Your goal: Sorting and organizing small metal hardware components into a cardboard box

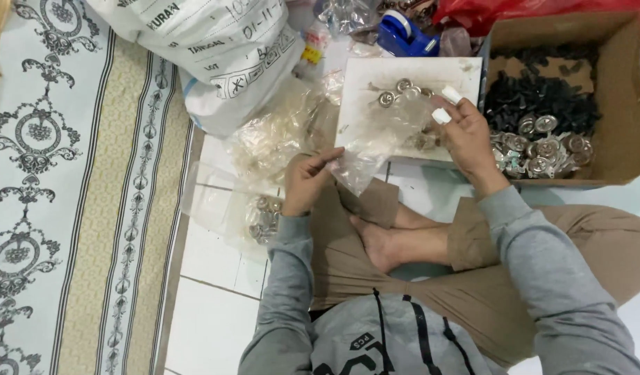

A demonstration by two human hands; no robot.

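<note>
I sit cross-legged on a tiled floor. My left hand [306,182] pinches the lower corner of a small clear plastic bag [375,139]. My right hand [462,132], with white tape on two fingertips, holds the bag's upper edge over a white square board [375,76]. A few round silver metal parts [402,90] lie on the board, partly seen through the bag.
A cardboard box [629,97] at right holds black small parts [535,94] and silver round parts [542,149]. A pile of clear bags [271,139] lies left of the board, a filled bag [264,217] by my left knee. White sack [216,48], blue tape dispenser [403,31], patterned mat [70,194].
</note>
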